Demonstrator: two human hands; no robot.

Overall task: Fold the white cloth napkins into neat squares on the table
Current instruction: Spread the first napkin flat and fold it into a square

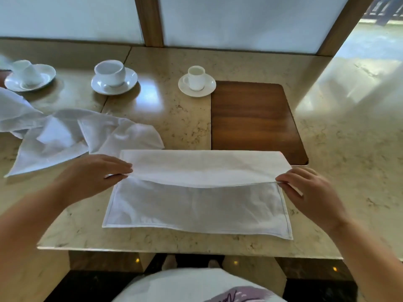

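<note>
A white cloth napkin (196, 205) lies flat on the marble table (340, 162) in front of me, near the front edge. Its far half is folded over toward me, and the folded edge sags in the middle. My left hand (96, 173) pinches the left corner of that folded edge. My right hand (309, 192) pinches the right corner. Both corners are held just above the lower layer. A heap of crumpled white napkins (72, 136) lies to the left, beyond my left hand.
Three white cups on saucers stand in a row at the back: one far left (28, 76), one (113, 78) in the middle, a small one (196, 80) to the right. A dark wooden board (253, 120) lies behind the napkin. Frosted panels in wooden frames back the table.
</note>
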